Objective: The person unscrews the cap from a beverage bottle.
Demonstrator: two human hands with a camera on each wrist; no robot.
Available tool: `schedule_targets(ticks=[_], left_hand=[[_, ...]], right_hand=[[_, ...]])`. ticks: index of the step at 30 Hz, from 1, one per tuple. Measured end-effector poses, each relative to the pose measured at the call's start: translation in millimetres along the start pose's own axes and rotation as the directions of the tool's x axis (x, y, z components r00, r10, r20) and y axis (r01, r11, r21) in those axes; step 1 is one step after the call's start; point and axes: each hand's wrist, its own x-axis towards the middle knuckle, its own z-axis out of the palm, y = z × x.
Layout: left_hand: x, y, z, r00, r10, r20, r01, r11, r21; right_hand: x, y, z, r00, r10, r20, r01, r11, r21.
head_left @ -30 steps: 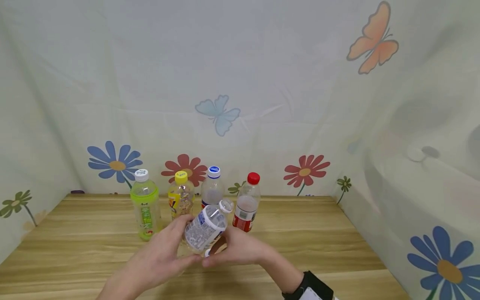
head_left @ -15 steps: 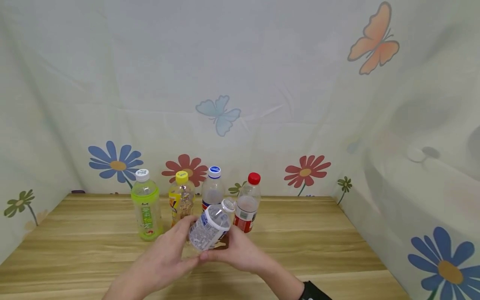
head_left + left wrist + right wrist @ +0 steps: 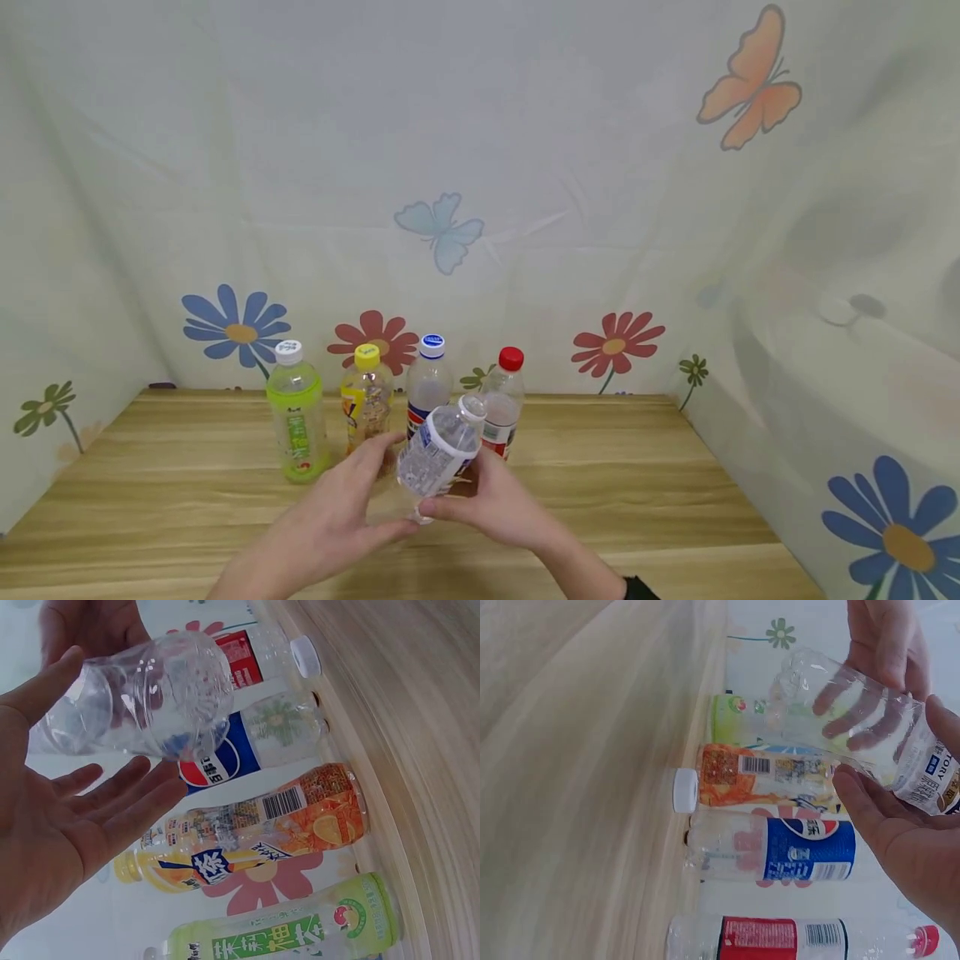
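A clear, uncapped plastic bottle (image 3: 438, 462) with a white and blue label is held tilted above the table, its mouth up to the right in the head view. My right hand (image 3: 510, 508) grips it, thumb and fingers around the label (image 3: 928, 776) in the right wrist view. My left hand (image 3: 330, 517) is at the bottle's left side, fingers spread and loosely bent; in the left wrist view its thumb overlaps the bottle (image 3: 180, 697) while the other fingers (image 3: 127, 802) stand apart from it. A white cap (image 3: 685, 790) lies on the table below.
Behind the hands stand capped bottles: a green-labelled one (image 3: 296, 417), a yellow-capped orange one (image 3: 367, 396), a blue-labelled one (image 3: 430, 383) and a red-capped one (image 3: 502, 400). A flowered cloth (image 3: 525, 275) hangs behind the wooden table (image 3: 637, 500).
The held bottle and my right hand have shifted slightly right. My left hand's fingers have loosened, and a gap now shows between them and the bottle.
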Motion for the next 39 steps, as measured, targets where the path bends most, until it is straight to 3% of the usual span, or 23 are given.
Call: schedule_targets(ticks=[6, 18, 28, 39], left_hand=[[0.0, 0.2, -1.6, 0.999, -0.041, -0.017, 0.042, 0.998, 0.055], [0.9, -3.6, -4.2, 0.999, -0.042, -0.012, 0.043, 0.993, 0.107], [1.2, -5.6, -4.0, 0.998, -0.067, 0.017, 0.065, 0.993, 0.102], [2.3, -8.6, -2.6, 0.997, -0.075, 0.023, 0.072, 0.992, 0.100]], right_hand=[[-5.5, -2.4, -14.1, 0.999, 0.042, -0.003, -0.042, 0.999, -0.012], [-20.7, -18.4, -55.2, 0.990, 0.136, 0.032, -0.131, 0.985, -0.115], [-29.2, -19.3, -79.5, 0.993, 0.115, -0.024, -0.117, 0.975, -0.187], [-38.2, -19.5, -107.8, 0.976, 0.165, -0.145, -0.208, 0.904, -0.374]])
